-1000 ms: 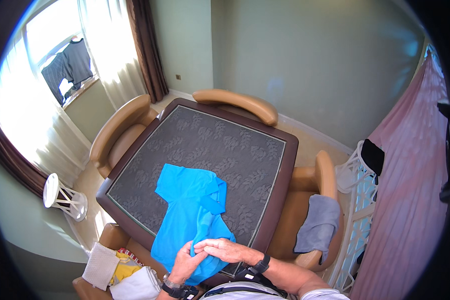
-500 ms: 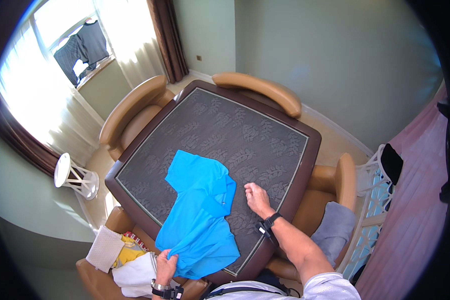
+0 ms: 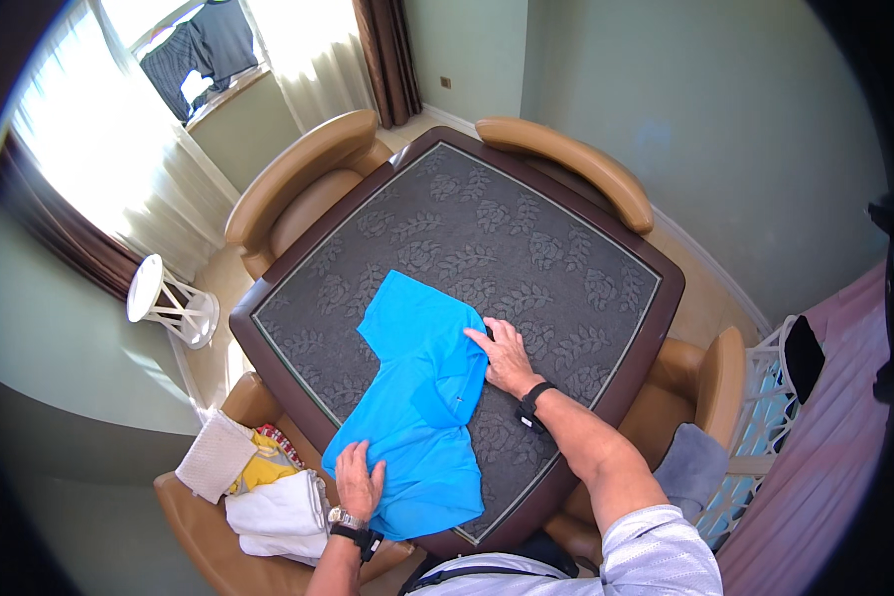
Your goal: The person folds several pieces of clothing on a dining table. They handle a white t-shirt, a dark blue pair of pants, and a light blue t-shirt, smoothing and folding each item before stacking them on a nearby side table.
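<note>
A bright blue T-shirt [image 3: 412, 397] lies partly folded on the dark patterned tabletop [image 3: 526, 268], reaching the table's near left edge. My left hand [image 3: 360, 482] rests flat on its lower left part, with the fingers a little apart. At the shirt's right side, near a sleeve edge, is my right hand [image 3: 507, 360]. Its thumb points onto the blue cloth while the other fingers stretch forward over the tabletop; nothing is gripped in it.
Tan chairs surround the table, among them a far one [image 3: 576, 169]. Folded white cloth [image 3: 278, 507] and a yellow garment [image 3: 266, 465] lie on the near left chair. A grey cloth [image 3: 690, 467] hangs over the right chair. A small white stand [image 3: 174, 303] is at the left.
My left hand has let go of the shirt's lower left corner and now lies flat on it. My right hand has opened from a closed shape and come to the shirt's right edge.
</note>
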`<control>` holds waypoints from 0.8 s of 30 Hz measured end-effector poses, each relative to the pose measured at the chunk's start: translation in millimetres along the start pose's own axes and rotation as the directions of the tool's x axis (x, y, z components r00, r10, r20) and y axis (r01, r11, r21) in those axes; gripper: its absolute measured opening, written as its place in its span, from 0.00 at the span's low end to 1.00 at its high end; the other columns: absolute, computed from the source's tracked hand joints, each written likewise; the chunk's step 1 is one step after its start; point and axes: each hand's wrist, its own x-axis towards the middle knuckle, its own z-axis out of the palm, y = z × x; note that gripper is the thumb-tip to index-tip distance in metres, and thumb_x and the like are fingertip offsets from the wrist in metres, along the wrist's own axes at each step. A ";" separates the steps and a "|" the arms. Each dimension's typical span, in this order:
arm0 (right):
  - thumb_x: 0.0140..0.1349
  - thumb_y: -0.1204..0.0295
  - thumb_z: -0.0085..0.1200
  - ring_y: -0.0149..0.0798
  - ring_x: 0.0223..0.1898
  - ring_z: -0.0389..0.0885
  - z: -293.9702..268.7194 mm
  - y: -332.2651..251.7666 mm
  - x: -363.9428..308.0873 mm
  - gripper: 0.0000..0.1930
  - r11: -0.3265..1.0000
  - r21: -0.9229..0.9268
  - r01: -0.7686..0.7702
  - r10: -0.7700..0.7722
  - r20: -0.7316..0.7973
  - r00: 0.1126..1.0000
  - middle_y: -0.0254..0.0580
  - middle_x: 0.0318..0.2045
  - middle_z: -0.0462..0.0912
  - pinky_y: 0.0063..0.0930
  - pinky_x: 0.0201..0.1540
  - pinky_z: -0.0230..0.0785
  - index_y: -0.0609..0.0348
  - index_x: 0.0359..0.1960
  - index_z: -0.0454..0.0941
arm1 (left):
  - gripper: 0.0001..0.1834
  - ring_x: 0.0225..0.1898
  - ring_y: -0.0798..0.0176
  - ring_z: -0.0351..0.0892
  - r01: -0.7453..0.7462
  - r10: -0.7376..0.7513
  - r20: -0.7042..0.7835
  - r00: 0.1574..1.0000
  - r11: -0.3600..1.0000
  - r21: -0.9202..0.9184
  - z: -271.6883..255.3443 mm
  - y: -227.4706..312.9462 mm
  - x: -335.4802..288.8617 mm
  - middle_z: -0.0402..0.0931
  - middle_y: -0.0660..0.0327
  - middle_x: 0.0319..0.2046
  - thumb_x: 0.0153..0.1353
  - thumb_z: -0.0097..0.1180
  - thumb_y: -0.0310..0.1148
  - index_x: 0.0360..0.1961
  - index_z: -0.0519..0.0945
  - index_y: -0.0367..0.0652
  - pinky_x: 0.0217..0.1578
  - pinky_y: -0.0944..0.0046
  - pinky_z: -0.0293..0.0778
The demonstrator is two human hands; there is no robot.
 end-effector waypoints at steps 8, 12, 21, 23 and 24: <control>0.59 0.72 0.66 0.61 0.72 0.67 -3.7 -9.4 2.4 0.17 0.986 0.162 -0.030 0.022 0.050 0.999 0.49 0.68 0.76 0.55 0.71 0.64 0.42 0.51 0.88 | 0.08 0.48 0.40 0.82 0.107 -0.104 0.026 0.994 0.977 -0.187 -12.0 -12.7 9.2 0.85 0.47 0.43 0.66 0.65 0.29 0.45 0.85 0.39 0.51 0.45 0.77; 0.63 0.69 0.64 0.59 0.72 0.71 -53.3 -20.7 0.8 0.14 0.957 0.285 0.052 -0.047 -0.024 0.999 0.47 0.63 0.83 0.50 0.73 0.65 0.51 0.50 0.87 | 0.07 0.31 0.64 0.80 0.241 -0.233 0.075 0.969 0.852 -0.465 -48.9 -3.0 -0.1 0.82 0.60 0.30 0.74 0.61 0.31 0.46 0.84 0.39 0.34 0.59 0.77; 0.71 0.71 0.64 0.28 0.42 0.85 -229.7 -134.7 -36.2 0.10 0.773 0.634 -0.020 0.096 -0.086 0.992 0.35 0.39 0.89 0.28 0.49 0.79 0.58 0.50 0.85 | 0.06 0.38 0.74 0.74 -0.026 -0.114 -0.144 0.983 0.689 -0.724 -159.1 47.2 -3.0 0.79 0.67 0.37 0.78 0.57 0.30 0.48 0.81 0.40 0.39 0.69 0.74; 0.72 0.71 0.64 0.27 0.42 0.85 -257.9 -161.4 -48.5 0.09 0.760 0.649 0.032 0.107 -0.174 0.979 0.34 0.39 0.89 0.26 0.48 0.79 0.60 0.50 0.85 | 0.06 0.38 0.73 0.76 -0.112 -0.070 -0.236 0.969 0.728 -0.677 -186.0 56.9 -1.0 0.80 0.67 0.38 0.77 0.58 0.31 0.49 0.81 0.40 0.40 0.69 0.74; 0.72 0.72 0.64 0.27 0.43 0.85 -270.5 -174.5 -55.0 0.09 0.737 0.675 0.047 0.123 -0.202 0.972 0.34 0.40 0.89 0.26 0.48 0.79 0.60 0.49 0.85 | 0.07 0.37 0.72 0.77 -0.159 -0.055 -0.270 0.961 0.691 -0.706 -197.8 62.4 -1.0 0.81 0.67 0.37 0.77 0.59 0.30 0.49 0.82 0.39 0.40 0.68 0.75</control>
